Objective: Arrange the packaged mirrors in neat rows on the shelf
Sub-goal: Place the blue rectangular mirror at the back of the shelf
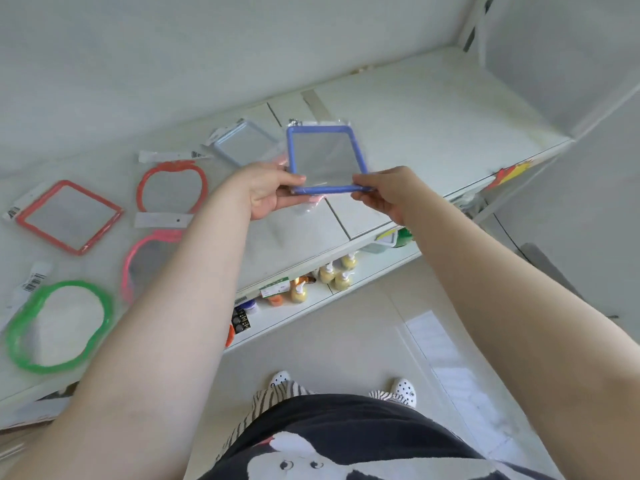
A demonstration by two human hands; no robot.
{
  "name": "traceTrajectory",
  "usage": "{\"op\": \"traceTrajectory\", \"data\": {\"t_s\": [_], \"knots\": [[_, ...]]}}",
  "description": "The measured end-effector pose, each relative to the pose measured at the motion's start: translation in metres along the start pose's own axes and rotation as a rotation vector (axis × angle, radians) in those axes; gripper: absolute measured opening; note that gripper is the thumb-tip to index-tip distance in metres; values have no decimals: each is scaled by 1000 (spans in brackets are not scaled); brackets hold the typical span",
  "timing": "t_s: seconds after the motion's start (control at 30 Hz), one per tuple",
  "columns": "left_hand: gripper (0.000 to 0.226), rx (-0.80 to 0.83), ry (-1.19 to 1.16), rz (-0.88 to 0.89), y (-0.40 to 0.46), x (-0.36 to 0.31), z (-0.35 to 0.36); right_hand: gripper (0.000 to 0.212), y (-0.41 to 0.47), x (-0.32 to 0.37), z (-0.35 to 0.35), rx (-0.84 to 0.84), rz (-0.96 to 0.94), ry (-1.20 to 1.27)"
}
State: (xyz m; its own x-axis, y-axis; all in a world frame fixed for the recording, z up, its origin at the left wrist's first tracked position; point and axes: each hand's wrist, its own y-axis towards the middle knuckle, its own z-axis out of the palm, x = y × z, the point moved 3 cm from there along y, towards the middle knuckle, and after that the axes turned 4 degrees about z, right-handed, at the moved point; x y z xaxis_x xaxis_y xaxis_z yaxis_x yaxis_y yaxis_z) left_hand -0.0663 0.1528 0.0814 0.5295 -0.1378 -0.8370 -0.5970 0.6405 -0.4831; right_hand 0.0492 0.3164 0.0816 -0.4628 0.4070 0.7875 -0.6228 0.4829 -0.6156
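Note:
A blue square packaged mirror (325, 157) is held just above the white shelf (433, 126), tilted. My left hand (268, 192) grips its near left corner and my right hand (384, 192) pinches its near right edge. Behind it on the shelf lies a pale blue square mirror (244, 142). Further left lie a red round mirror (172, 185), a red square mirror (69, 216), a pink round mirror (145, 258) partly hidden by my left forearm, and a green round mirror (57, 325).
The right stretch of the shelf top is bare up to its right end post (519, 188). A lower shelf (311, 306) below the front edge carries small yellow pump bottles (334, 275) and other goods. Pale floor tiles and my feet are underneath.

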Motion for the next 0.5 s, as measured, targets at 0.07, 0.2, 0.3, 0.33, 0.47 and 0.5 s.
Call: {"op": "traceTrajectory", "data": {"t_s": [0.07,0.2,0.3,0.33,0.47,0.5], "knots": [[33,1,60,1,12,6,38,29,3,6,-41,-55,-5,-10],[19,-56,119,25,37,19,133,22,12,17,-136,-102,-42,-12],[20,-97,103,45,60,31,201,20,18,26,-207,-114,-76,12],[20,-108,111,44,66,35,222,22,20,27,-230,-121,-72,33],[21,-109,146,56,86,49,293,24,23,32,-303,-142,-63,84],[21,-106,152,60,92,51,306,23,24,33,-316,-154,-63,90]]}}
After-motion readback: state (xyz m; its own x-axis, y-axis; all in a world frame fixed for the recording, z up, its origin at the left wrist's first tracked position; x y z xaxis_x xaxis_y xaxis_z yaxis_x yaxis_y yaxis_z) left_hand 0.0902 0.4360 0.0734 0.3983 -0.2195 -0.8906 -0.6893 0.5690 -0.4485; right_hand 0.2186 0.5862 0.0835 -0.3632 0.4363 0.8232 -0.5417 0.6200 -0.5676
